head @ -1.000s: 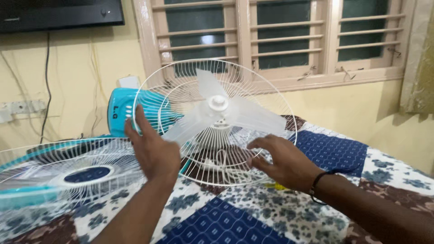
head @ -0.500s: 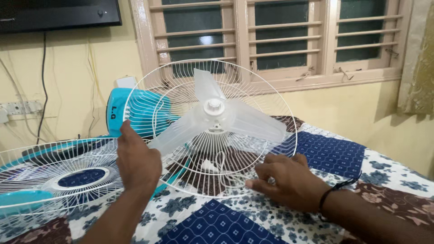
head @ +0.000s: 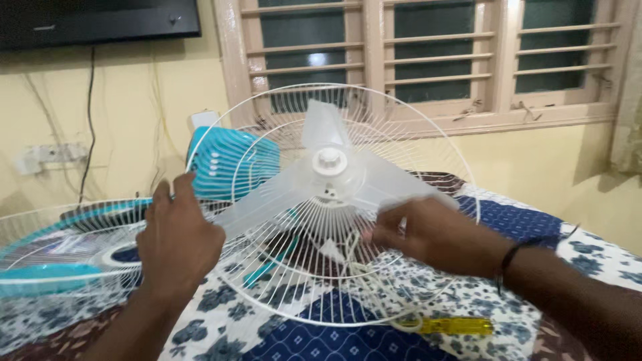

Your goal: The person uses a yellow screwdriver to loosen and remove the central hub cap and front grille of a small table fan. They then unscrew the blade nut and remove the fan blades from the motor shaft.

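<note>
A white wire rear fan guard (head: 428, 144) with a clear three-blade propeller (head: 329, 162) stands tilted on the bed, its teal motor housing (head: 227, 160) behind it. My left hand (head: 175, 241) grips the guard's left rim. My right hand (head: 428, 234), with a black band at the wrist, is blurred and closed on the guard's wires at the right, near the tip of a blade. A white power cord (head: 354, 267) hangs under the hub.
A second white guard with a teal rim (head: 60, 251) lies at the left. A yellow-handled screwdriver (head: 455, 325) lies on the floral and blue patchwork bedsheet (head: 521, 220). Behind are a barred window (head: 428, 53), a yellow wall and a dark screen (head: 93, 20).
The guard with the blades has lifted and tipped toward me. My right hand rose from the sheet onto the guard's right side. The screwdriver has come into view.
</note>
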